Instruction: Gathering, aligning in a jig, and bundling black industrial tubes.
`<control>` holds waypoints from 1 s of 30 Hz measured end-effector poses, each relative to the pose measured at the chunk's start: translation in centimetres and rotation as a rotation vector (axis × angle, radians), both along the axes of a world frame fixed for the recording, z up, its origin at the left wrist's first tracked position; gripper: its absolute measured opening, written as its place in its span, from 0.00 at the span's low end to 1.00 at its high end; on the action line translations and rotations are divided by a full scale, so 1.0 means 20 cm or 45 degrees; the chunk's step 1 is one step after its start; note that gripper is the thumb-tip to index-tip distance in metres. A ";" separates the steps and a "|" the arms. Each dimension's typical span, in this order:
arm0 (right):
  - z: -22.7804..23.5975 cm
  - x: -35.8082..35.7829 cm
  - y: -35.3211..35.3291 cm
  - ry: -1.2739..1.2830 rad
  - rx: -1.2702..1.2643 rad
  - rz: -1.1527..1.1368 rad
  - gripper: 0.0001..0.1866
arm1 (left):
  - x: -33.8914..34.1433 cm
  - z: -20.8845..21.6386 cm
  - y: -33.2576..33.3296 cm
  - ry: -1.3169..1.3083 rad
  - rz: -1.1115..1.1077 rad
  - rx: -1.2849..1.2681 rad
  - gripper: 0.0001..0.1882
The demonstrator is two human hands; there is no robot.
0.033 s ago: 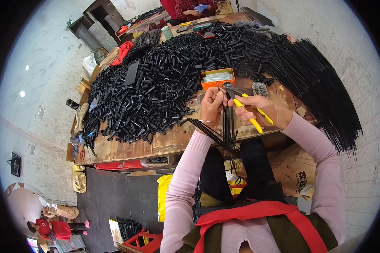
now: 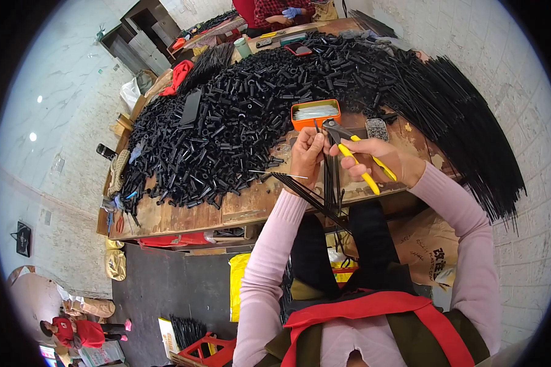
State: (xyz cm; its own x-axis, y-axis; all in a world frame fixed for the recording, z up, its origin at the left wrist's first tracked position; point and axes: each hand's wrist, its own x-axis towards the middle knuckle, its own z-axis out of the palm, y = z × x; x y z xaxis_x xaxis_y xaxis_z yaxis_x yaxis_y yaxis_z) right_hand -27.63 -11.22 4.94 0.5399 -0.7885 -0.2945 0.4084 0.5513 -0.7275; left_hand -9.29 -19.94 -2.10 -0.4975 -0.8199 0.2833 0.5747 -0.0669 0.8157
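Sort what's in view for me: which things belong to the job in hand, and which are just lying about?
Seemingly part of the job:
yellow-handled pliers, in the right hand
thin black rods, at the left hand
orange box of pale sticks, probably
heaped black tubes, probably

Seemingly just lying about:
red-edged phone
pale green cup
red cloth

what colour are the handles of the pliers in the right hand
Yellow; both handles show best in the head view.
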 end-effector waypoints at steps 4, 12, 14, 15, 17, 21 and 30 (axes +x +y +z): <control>0.06 -0.05 -0.01 0.413 -0.205 -0.033 0.19 | 0.00 -0.01 0.00 -0.039 0.009 0.027 0.05; -0.27 -0.35 0.35 1.890 -1.108 -0.136 0.19 | 0.00 -0.04 -0.06 -0.074 0.008 0.056 0.05; -0.34 -0.39 0.40 1.912 -1.313 -0.274 0.20 | 0.01 -0.03 -0.06 -0.063 0.006 0.045 0.04; -0.35 -0.39 0.40 2.133 -1.390 -0.307 0.22 | 0.04 -0.04 -0.06 -0.035 0.021 0.035 0.05; -0.40 -0.41 0.41 2.344 -1.479 -0.325 0.24 | 0.05 -0.04 -0.07 -0.009 0.058 0.030 0.05; -0.47 -0.46 0.40 2.541 -1.593 -0.417 0.24 | 0.01 -0.01 -0.06 -0.042 0.044 0.086 0.04; -0.01 0.03 0.23 1.529 -1.595 -0.504 0.12 | 0.03 0.03 -0.04 -0.137 0.031 0.060 0.07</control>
State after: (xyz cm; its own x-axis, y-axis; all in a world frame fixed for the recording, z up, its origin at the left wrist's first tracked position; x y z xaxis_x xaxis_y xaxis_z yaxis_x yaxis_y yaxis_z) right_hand -27.08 -6.58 4.70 0.2415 -0.8460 0.4753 -0.6543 -0.5037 -0.5640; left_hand -8.65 -20.70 -1.53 -0.5030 -0.8431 0.1901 0.4857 -0.0938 0.8691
